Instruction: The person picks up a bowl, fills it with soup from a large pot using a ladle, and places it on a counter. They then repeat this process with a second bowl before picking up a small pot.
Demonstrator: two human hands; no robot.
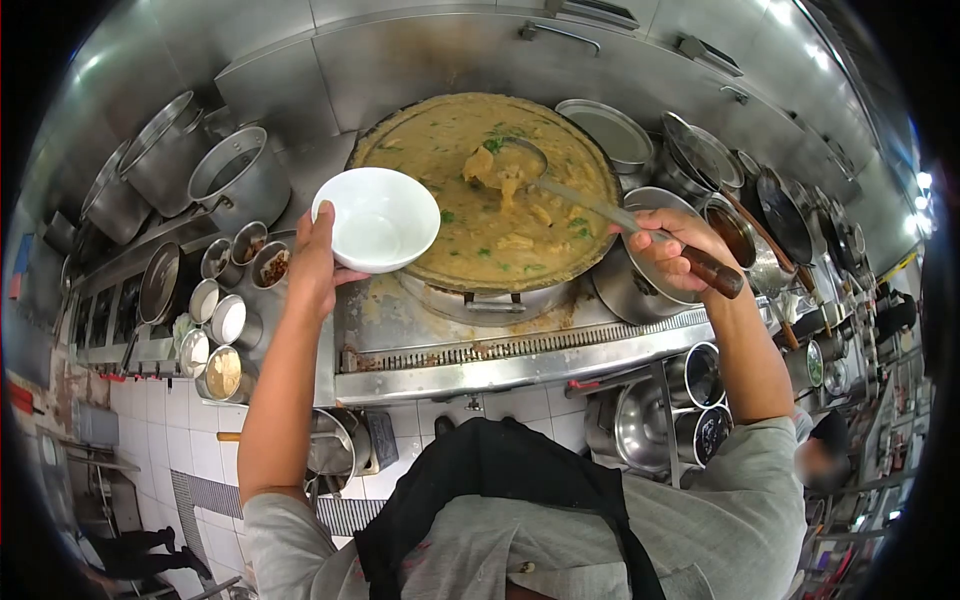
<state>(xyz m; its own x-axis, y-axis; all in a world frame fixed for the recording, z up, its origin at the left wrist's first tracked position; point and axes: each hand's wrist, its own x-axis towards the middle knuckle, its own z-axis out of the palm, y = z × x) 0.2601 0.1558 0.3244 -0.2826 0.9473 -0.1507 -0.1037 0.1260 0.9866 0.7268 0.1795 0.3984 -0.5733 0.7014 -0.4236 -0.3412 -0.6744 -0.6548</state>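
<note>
A white bowl [377, 222] is held by its left rim in my left hand [318, 262], thumb over the edge; no food shows inside it. My right hand [680, 248] is closed round the wooden handle of a long metal ladle [590, 200]. The ladle's head lies at the surface of a thick yellow-brown stew [430, 150] with bits of green herb, and chunks of food fill it. That stew fills a very wide round pan on the stove. The bowl is over the pan's left front edge.
Small containers [228, 320] of ingredients and large pots [235, 170] stand at the left. Right of the pan are a big pot [650, 290], a round lid [608, 135] and several pans. The steel counter edge [480, 375] runs before me. Another person [825, 445] is at the far right.
</note>
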